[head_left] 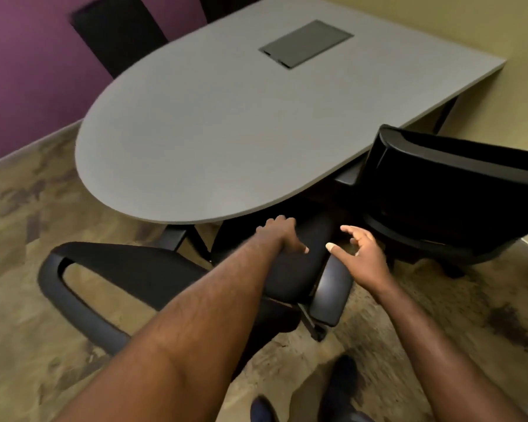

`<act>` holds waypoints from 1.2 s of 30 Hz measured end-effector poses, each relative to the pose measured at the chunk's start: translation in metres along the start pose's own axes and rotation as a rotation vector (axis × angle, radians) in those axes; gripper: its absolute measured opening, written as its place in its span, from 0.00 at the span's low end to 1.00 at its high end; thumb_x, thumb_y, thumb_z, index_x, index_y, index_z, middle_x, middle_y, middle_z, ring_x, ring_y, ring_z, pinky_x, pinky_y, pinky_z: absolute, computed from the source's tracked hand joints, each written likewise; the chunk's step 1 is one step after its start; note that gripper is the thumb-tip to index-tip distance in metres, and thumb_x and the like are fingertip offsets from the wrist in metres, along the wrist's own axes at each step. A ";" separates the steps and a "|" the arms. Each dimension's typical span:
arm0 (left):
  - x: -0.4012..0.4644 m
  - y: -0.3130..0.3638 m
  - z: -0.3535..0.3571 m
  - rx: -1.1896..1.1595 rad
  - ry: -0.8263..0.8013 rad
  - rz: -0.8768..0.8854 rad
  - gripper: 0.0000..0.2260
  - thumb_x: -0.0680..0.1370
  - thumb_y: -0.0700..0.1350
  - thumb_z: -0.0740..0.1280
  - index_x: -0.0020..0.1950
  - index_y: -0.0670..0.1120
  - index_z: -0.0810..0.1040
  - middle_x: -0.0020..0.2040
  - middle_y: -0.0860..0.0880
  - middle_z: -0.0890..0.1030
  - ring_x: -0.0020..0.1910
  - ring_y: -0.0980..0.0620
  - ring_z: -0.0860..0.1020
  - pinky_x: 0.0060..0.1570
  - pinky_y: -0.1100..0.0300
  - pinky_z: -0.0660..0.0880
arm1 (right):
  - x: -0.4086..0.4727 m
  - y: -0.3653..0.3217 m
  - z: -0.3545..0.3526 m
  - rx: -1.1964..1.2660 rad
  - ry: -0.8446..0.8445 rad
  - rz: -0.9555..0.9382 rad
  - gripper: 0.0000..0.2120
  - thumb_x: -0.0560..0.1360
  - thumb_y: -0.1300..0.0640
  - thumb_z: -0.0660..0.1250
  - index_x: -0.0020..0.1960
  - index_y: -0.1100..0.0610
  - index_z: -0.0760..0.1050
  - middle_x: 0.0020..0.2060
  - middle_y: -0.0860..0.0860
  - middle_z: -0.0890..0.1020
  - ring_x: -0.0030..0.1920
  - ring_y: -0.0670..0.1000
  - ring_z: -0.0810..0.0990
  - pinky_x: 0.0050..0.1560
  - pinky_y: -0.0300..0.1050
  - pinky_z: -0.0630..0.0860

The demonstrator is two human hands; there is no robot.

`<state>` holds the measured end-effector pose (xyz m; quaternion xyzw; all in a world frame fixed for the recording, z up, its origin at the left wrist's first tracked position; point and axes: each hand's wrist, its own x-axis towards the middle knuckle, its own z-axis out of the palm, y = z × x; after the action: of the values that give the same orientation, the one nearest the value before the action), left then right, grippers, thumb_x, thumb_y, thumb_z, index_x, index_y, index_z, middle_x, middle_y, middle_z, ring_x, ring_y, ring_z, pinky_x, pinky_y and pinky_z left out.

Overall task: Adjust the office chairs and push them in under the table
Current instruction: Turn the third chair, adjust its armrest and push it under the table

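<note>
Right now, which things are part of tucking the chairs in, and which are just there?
For the job: near office chair, right office chair, grey table, left hand, right hand.

Just there: table's cable hatch, purple wall, patterned carpet, shoes.

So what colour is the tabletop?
Plain grey tabletop, with a darker grey rectangular panel inset; head view.

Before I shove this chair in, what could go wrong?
The near chair sits turned, so its armrest may catch the table edge. The left hand rests on the seat close under that edge and could get pinched. The second chair stands close on the right and may get bumped.
</note>
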<state>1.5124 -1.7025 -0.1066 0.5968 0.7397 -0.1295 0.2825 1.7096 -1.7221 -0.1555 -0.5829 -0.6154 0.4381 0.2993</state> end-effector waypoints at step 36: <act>-0.229 -0.338 -0.001 0.061 0.571 0.504 0.32 0.70 0.77 0.53 0.44 0.51 0.79 0.38 0.56 0.75 0.37 0.57 0.72 0.36 0.55 0.71 | -0.242 -0.189 0.170 -0.806 -0.108 -0.415 0.24 0.72 0.30 0.57 0.56 0.48 0.74 0.46 0.44 0.79 0.47 0.48 0.78 0.45 0.47 0.74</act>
<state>1.2188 -1.9737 -0.0237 0.7804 0.6143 0.0936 0.0701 1.5083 -1.9796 -0.0276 -0.4936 -0.8552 0.1242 0.0978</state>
